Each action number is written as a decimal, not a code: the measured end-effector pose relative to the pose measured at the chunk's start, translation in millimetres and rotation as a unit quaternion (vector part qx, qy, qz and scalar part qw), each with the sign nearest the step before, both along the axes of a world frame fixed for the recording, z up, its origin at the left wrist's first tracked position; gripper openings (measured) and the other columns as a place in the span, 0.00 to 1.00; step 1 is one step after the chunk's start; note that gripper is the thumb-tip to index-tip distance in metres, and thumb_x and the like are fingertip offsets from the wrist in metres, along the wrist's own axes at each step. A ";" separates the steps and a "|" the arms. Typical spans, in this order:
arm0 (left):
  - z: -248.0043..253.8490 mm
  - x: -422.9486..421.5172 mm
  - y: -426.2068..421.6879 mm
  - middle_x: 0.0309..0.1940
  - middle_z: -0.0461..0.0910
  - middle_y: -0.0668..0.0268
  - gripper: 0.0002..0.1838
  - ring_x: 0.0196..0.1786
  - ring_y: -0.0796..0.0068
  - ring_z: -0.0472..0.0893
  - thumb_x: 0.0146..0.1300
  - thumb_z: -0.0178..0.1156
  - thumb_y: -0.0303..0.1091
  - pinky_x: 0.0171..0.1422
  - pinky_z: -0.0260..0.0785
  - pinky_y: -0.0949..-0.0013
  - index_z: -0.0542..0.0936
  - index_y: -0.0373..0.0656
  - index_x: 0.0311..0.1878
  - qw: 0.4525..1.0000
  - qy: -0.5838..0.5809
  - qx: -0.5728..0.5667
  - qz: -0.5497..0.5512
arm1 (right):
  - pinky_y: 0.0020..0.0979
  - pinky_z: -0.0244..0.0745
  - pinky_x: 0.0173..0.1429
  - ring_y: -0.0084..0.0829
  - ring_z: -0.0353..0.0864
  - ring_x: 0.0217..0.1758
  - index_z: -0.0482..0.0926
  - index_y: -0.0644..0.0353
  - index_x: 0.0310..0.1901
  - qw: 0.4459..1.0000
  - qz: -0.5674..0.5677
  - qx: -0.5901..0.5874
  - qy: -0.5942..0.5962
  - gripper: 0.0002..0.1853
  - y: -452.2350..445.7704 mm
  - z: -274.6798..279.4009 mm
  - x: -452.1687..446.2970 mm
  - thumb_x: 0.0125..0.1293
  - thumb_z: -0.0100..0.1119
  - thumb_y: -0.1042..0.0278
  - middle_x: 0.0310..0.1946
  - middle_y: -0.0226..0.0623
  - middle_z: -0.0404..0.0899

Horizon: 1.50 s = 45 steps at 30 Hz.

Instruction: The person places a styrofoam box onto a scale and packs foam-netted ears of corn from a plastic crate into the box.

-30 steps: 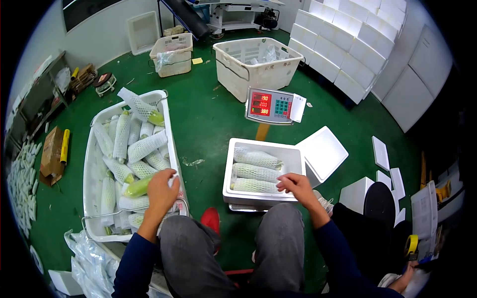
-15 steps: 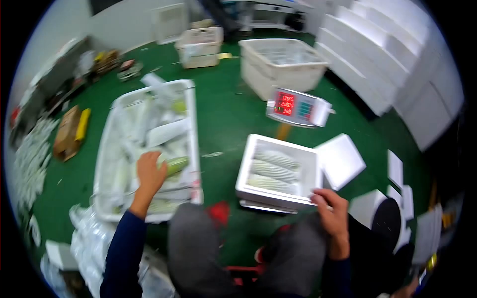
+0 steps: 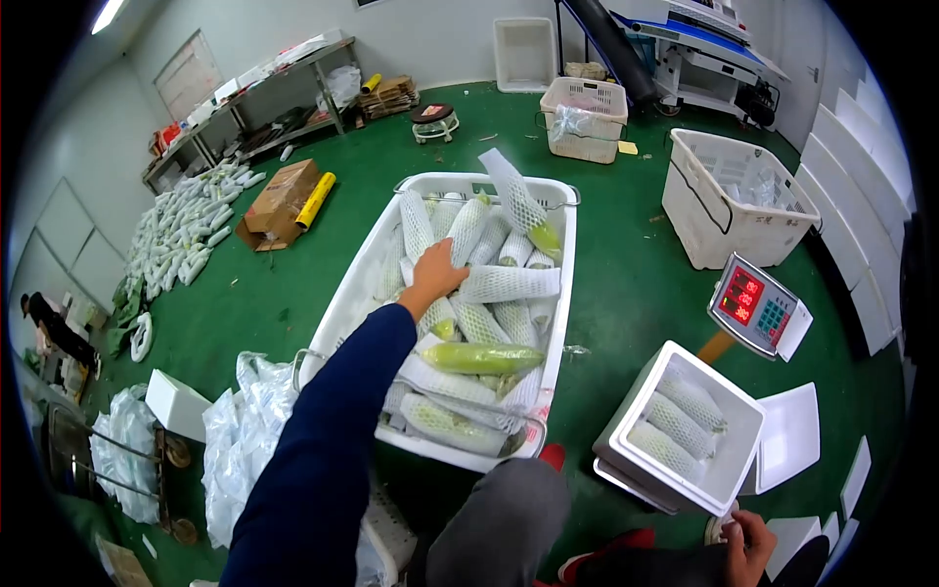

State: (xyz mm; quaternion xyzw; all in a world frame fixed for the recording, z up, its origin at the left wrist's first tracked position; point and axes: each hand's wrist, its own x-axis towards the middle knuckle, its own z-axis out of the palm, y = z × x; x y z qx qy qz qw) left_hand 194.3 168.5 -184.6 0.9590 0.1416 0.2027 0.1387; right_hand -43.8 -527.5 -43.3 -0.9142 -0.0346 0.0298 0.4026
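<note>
My left hand [image 3: 437,276] reaches into a large white crate [image 3: 342,303], fingers apart and touching long vegetables in white foam-net sleeves [image 3: 468,230]. Its fingertips are partly hidden among them. Beside the thumb, a net-sleeved vegetable [image 3: 511,284] lies crosswise. A green vegetable [image 3: 482,358] without a net lies nearer my knee. To the right, a white foam box [image 3: 626,391] holds three net-sleeved vegetables [image 3: 682,424]. My right hand [image 3: 748,546], fingers curled, is just below the box's near corner. What it holds, if anything, is hidden.
A scale display [image 3: 749,303] with red digits stands behind the foam box, whose lid [image 3: 789,435] lies at its right. White baskets [image 3: 729,220] stand farther back. Plastic bags [image 3: 245,430], a cardboard box [image 3: 279,205] and a vegetable pile [image 3: 186,230] are at left.
The view has swung left, so the crate and foam box appear farther right. My left hand has moved from beside the bare green vegetable deeper into the crate. My right hand is lower, off the box rim.
</note>
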 end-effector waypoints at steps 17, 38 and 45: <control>158.8 -77.6 -337.1 0.52 0.81 0.52 0.35 0.52 0.61 0.84 0.57 0.70 0.37 0.57 0.77 0.59 0.68 0.34 0.66 0.857 0.034 -0.363 -0.363 | 0.37 0.71 0.67 0.32 0.74 0.67 0.54 0.52 0.80 0.874 0.117 0.450 0.136 0.42 110.8 -6.8 144.2 0.69 0.64 0.54 0.68 0.43 0.72; 165.7 -95.1 -433.8 0.37 0.85 0.59 0.13 0.38 0.62 0.83 0.60 0.65 0.35 0.45 0.75 0.60 0.83 0.40 0.46 0.928 -0.104 -0.250 -0.256 | 0.48 0.75 0.55 0.53 0.81 0.50 0.70 0.59 0.66 0.978 0.114 -0.155 -0.081 0.42 12.4 -183.6 140.3 0.55 0.71 0.42 0.46 0.54 0.82; 164.1 -97.6 -428.8 0.32 0.85 0.59 0.13 0.33 0.65 0.83 0.61 0.65 0.36 0.41 0.76 0.62 0.84 0.38 0.45 0.914 -0.066 -0.278 -0.289 | 0.49 0.80 0.44 0.53 0.86 0.41 0.80 0.63 0.45 0.956 -0.214 -0.197 -0.043 0.25 -14.0 -155.5 142.9 0.60 0.66 0.47 0.36 0.52 0.85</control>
